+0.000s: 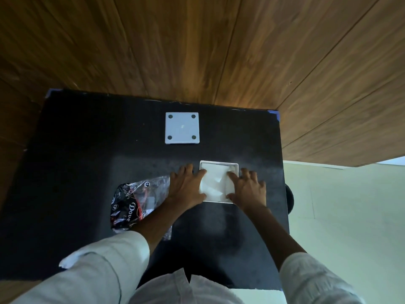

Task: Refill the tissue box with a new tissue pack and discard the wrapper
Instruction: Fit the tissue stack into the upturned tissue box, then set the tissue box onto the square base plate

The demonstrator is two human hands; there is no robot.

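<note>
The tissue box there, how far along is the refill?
Done, it seems: the tissues are out of the wrapper, which lies empty on the black table. In hand: the left hand and right hand press the stack into the open white tissue box. Left: fit the square white panel lying farther back, apparently the box's cover, and discard the wrapper.

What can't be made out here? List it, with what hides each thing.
- Tissue box, head view: side walls and depth unseen from above.
- Tissues: edges covered by left hand and right hand.
- Wrapper: near part hidden under the left forearm; print mostly illegible.
</note>
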